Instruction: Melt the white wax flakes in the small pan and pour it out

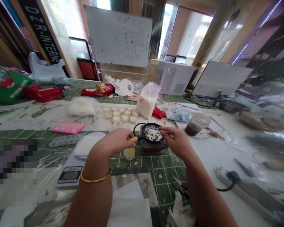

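My left hand (115, 142) grips the wooden handle (133, 138) of a small black pan (152, 129), which holds white flakes (153, 133). The pan sits on a small dark electric burner (153, 147). My right hand (176, 142) pinches a thin blue stick (153, 128) whose tip reaches into the flakes. Below my left hand stands a small jar of yellow substance (129, 153). Several small cups of pale cream (119, 114) stand beyond the pan. A gold bangle (95, 178) circles my left wrist.
A digital kitchen scale (69, 175) lies to the left, and scissors (178, 186) lie below my right arm. A bag of white granules (145, 101), a cup of brown liquid (194, 125) and a power strip (227, 176) share the cluttered, plastic-covered table.
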